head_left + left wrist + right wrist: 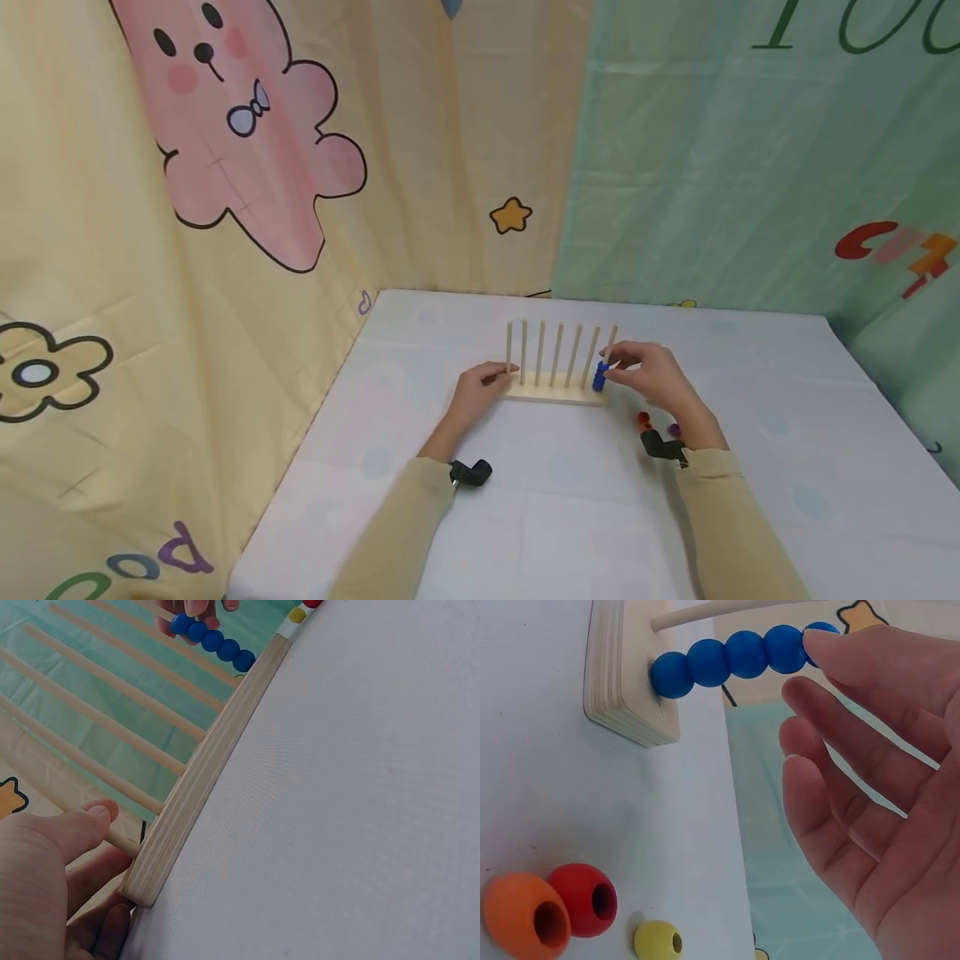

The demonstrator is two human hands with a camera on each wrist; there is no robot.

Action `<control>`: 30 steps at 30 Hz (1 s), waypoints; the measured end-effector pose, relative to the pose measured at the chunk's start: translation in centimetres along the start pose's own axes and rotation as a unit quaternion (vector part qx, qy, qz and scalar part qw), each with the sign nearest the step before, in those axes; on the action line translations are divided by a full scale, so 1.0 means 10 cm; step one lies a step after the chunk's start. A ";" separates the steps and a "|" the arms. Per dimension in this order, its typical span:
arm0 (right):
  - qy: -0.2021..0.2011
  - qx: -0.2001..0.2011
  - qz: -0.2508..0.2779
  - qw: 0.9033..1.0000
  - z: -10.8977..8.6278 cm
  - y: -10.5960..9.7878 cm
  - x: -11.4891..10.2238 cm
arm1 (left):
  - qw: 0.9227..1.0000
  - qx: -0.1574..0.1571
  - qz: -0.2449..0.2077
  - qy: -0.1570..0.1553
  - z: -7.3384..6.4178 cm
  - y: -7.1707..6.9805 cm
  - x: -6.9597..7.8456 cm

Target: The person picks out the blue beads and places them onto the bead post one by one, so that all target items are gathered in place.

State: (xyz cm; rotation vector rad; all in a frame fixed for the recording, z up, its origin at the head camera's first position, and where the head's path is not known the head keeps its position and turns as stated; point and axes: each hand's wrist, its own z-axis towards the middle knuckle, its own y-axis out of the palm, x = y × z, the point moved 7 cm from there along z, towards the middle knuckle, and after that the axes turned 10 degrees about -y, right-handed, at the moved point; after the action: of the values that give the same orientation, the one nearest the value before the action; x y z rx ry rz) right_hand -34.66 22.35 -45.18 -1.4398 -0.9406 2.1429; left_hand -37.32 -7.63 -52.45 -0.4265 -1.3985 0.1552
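Observation:
A wooden peg stand (555, 392) with a row of upright pegs is on the table. Several blue beads (746, 654) are stacked on its rightmost peg, the lowest resting against the base. My right hand (652, 375) pinches the top blue bead (821, 630) between thumb and index finger, its other fingers loosely bent below. At the opposite end, my left hand (480, 392) holds the stand, thumb and finger around the leftmost peg (121, 842) near its foot, other fingers by the base's end. The remaining pegs carry no beads.
Loose beads lie right of the stand, near my right wrist: an orange bead (517, 907), a red bead (577, 900), a yellow bead (658, 940) and a purple bead (674, 430). A white cloth covers the table (555, 517). Printed curtains (450, 150) hang behind and left.

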 end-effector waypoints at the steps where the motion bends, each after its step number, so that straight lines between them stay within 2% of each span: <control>1: 0.001 0.000 -0.002 1.000 -0.01 -0.01 0.01 | 1.000 -0.002 -0.002 0.003 -0.01 0.00 0.00; 5: 0.005 -0.003 -0.014 1.000 -0.05 -0.04 0.04 | 1.000 -0.005 -0.007 0.012 -0.04 0.01 0.01; 15: 0.008 -0.002 -0.049 0.999 -0.12 -0.27 0.07 | 1.000 -0.007 -0.008 0.028 -0.01 0.03 0.06; 22: 0.022 -0.018 -0.074 0.997 -0.21 -0.38 0.17 | 1.000 -0.001 -0.001 0.022 -0.02 0.01 0.05; 30: 0.009 -0.026 -0.111 0.993 -0.36 -0.53 0.21 | 1.000 0.001 -0.003 0.013 -0.03 -0.02 0.07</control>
State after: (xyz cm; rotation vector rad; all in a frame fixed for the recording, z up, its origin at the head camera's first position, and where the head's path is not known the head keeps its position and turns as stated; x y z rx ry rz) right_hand -32.44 28.55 -43.66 -1.3085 -1.1029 1.9530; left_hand -36.91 -7.63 -51.81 -0.4201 -1.3740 0.1457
